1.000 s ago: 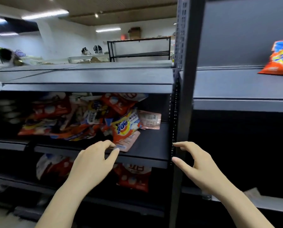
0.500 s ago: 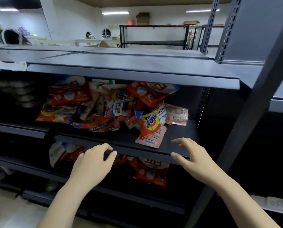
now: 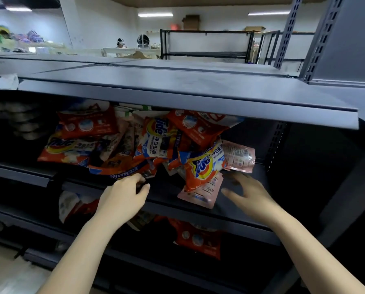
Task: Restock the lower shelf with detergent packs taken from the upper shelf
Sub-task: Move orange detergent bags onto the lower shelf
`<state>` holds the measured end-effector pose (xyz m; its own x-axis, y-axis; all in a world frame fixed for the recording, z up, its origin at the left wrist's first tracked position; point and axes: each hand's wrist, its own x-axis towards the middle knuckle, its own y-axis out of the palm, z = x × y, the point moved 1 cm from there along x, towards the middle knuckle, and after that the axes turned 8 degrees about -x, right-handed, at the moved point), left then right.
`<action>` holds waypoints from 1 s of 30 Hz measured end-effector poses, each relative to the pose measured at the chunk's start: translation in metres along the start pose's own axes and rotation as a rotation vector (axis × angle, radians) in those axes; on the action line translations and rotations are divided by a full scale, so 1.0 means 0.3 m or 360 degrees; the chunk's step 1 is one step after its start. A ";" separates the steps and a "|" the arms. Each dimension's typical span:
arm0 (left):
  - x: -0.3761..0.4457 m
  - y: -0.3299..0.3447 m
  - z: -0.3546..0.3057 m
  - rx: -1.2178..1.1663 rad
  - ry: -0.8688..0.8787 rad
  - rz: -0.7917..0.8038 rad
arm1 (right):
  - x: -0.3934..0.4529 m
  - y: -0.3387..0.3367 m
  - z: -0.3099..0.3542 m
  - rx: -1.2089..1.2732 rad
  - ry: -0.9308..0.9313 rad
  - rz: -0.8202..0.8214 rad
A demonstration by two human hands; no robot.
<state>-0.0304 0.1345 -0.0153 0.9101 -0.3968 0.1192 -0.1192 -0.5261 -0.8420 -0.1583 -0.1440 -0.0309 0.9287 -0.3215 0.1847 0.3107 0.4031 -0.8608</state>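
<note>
**A:** Where are the packs? The heap of orange-and-red plastic detergent packs (image 3: 147, 143) is on the dark grey metal upper shelf (image 3: 236, 206); a few more are already down on the lower shelf (image 3: 135, 264).

**B:** The left hand (image 3: 122, 200) has its fingers curled at the near edge of an orange pack (image 3: 122, 168), though I can't tell if it's actually gripping. The right hand (image 3: 249, 194) is spread, holding nothing.

**A:** Which goes first?

**B:** I'd guess the left, since it's touching. The right's closest target is the upright orange Tide pack (image 3: 202, 166), just to its left and farther in, long axis tilted.
</note>
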 end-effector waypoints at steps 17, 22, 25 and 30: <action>0.541 0.052 0.022 -0.0195 0.0282 0.0082 | 0.291 0.069 -0.054 0.0154 0.0408 0.0012; 0.699 0.048 0.011 -0.0352 0.0434 0.0219 | 0.367 0.102 -0.043 0.0040 0.0591 0.0125; 0.777 0.031 -0.007 -0.0419 0.0573 0.0314 | 0.416 0.141 -0.033 -0.0011 0.0695 0.0087; 0.890 0.000 0.008 -0.0298 0.0558 0.0540 | 0.463 0.177 -0.033 0.0271 0.0713 -0.0059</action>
<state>0.2136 0.0304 0.0152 0.6242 -0.7795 0.0520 -0.4825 -0.4370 -0.7591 -0.0149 -0.1757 -0.0555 0.7493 -0.6610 -0.0408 0.4056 0.5067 -0.7607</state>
